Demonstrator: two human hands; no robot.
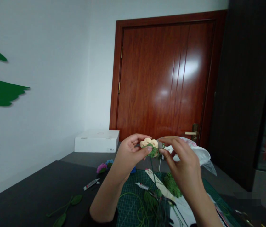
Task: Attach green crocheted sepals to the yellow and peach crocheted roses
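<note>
A cream crocheted flower point(154, 143) with a green crocheted base point(153, 152) is held up above the table, its dark green stem hanging down. My left hand point(133, 151) grips the flower from the left, thumb on the green base. My right hand point(178, 153) pinches a thin needle-like tool at the flower's right side, thumb and index finger together; green yarn is near those fingertips. A white strand dangles just below the flower.
On the green cutting mat point(128, 206) lie green yarn point(172, 185), a glue tube point(141, 186) and scissors. Leaves point(76, 200), another tube point(91, 184) and a pink flower point(101, 168) lie left. Behind stand a white box point(97, 142) and a plastic bag point(200, 154).
</note>
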